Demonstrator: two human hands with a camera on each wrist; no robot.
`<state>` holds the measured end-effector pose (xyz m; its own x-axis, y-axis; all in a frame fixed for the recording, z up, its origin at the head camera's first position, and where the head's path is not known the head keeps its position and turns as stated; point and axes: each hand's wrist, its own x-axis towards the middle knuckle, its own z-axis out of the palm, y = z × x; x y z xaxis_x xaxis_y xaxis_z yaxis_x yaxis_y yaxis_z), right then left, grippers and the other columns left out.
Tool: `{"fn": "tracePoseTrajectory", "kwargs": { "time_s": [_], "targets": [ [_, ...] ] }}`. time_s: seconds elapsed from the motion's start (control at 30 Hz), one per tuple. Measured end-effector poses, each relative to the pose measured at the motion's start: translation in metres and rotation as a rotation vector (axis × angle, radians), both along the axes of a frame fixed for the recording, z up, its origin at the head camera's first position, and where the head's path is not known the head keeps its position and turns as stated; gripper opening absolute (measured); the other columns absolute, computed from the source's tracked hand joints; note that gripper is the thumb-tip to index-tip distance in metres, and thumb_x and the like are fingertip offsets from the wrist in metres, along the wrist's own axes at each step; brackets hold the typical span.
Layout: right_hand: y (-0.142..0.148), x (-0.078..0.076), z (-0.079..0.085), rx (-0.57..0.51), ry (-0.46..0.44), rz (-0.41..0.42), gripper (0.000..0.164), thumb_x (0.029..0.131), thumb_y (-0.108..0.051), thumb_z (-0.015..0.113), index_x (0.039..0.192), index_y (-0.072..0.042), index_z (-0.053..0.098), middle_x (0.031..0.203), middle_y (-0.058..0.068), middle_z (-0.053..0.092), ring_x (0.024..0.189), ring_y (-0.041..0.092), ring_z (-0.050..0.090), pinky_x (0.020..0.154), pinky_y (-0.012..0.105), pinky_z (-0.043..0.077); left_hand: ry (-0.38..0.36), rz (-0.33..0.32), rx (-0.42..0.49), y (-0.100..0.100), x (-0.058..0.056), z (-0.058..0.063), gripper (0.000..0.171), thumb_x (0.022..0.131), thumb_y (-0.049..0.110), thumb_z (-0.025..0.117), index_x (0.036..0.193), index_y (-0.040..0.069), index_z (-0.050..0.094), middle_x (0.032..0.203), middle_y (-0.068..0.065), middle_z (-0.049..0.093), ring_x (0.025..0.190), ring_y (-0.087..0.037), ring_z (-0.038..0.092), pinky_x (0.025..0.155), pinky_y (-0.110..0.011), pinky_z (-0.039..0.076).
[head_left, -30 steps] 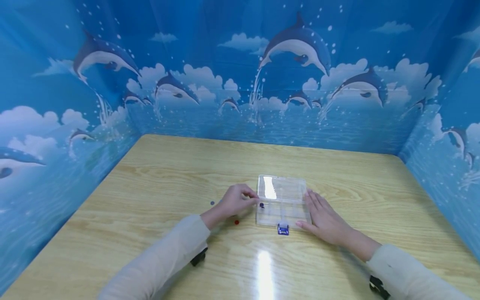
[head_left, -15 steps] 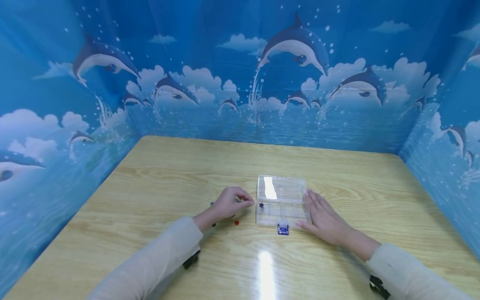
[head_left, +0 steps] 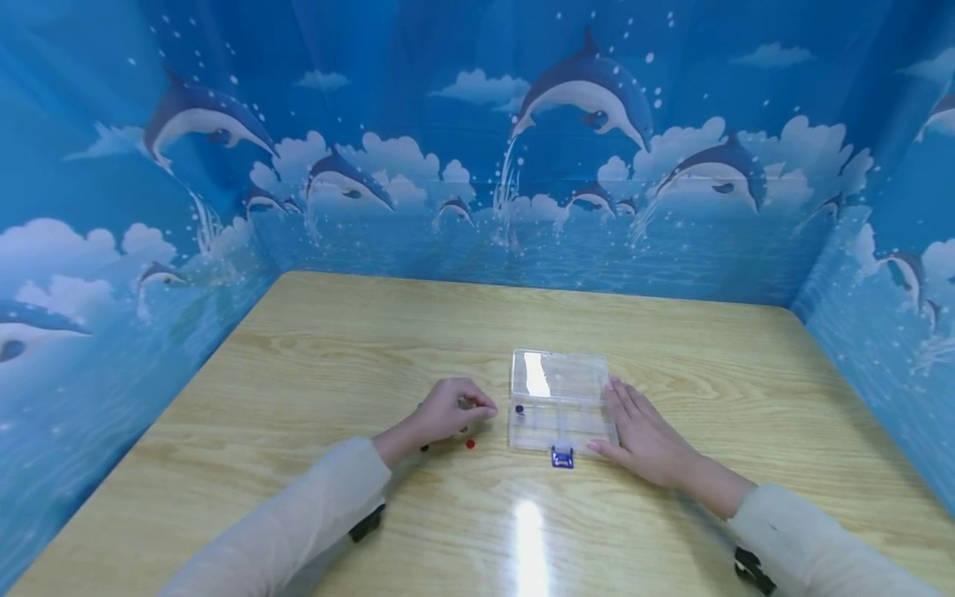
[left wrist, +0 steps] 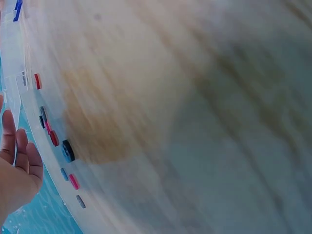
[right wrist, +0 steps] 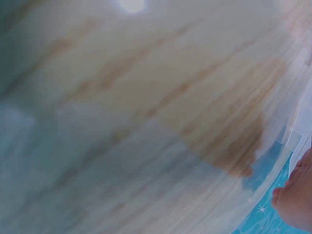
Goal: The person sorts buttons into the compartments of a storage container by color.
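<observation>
A clear plastic compartment box (head_left: pixel 537 437) lies on the table, its transparent lid (head_left: pixel 570 375) folded back and a blue latch (head_left: pixel 563 458) at its front. One dark purple button-like disc (head_left: pixel 519 409) is inside, in the back left compartment. Just left of the box hovers my left hand (head_left: pixel 448 410), thumb and forefinger close together, with nothing visible between them. Below that hand a red disc (head_left: pixel 470 444) and a dark disc (head_left: pixel 424 448) lie on the table. My right hand (head_left: pixel 645 435) rests along the box's right side with straight fingers, its thumb touching the front edge.
In the left wrist view, several small discs lie in a loose row, among them a thick dark one (left wrist: pixel 68 150), a pink one (left wrist: pixel 74 181) and a grey one (left wrist: pixel 81 201). A dolphin-print curtain (head_left: pixel 477 149) borders the wooden table (head_left: pixel 634 531).
My left hand has drawn back from the box's left edge, toward the left and slightly nearer to me. The right hand and the box stay in place, the purple disc still inside.
</observation>
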<state>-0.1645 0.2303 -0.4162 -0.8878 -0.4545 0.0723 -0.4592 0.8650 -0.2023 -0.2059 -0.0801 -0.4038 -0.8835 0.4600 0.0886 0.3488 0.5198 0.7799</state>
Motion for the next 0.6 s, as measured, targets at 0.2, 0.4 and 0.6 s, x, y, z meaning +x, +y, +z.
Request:
{"fn": "tracePoseTrajectory", "kwargs": {
  "time_s": [0.2, 0.4, 0.6],
  "targets": [
    [0.000, 0.001, 0.000, -0.008, 0.009, 0.002, 0.083, 0.091, -0.047, 0.049, 0.140, 0.014, 0.021, 0.149, 0.032, 0.016, 0.137, 0.046, 0.018, 0.110, 0.054, 0.018, 0.044, -0.048, 0.020, -0.005, 0.002, -0.001, 0.010, 0.081, 0.011, 0.070, 0.087, 0.004, 0.072, 0.082, -0.006, 0.068, 0.074, -0.006, 0.056, 0.068, -0.018, 0.046],
    [0.000, 0.001, 0.000, 0.003, 0.008, 0.000, 0.083, 0.091, -0.047, 0.049, 0.140, 0.013, 0.020, 0.149, 0.031, 0.016, 0.137, 0.045, 0.018, 0.111, 0.054, 0.018, 0.066, -0.087, 0.007, -0.011, 0.004, -0.004, 0.012, 0.079, 0.010, 0.070, 0.089, 0.003, 0.072, 0.080, -0.007, 0.067, 0.070, -0.001, 0.052, 0.066, -0.016, 0.045],
    [-0.001, 0.001, 0.001, 0.004, 0.013, 0.003, 0.083, 0.091, -0.047, 0.049, 0.140, 0.014, 0.021, 0.149, 0.031, 0.017, 0.137, 0.045, 0.019, 0.111, 0.054, 0.019, 0.069, -0.126, 0.015, -0.016, 0.006, -0.004, 0.014, 0.079, 0.010, 0.071, 0.090, 0.002, 0.072, 0.077, -0.008, 0.066, 0.066, 0.000, 0.048, 0.060, -0.017, 0.044]
  ]
}}
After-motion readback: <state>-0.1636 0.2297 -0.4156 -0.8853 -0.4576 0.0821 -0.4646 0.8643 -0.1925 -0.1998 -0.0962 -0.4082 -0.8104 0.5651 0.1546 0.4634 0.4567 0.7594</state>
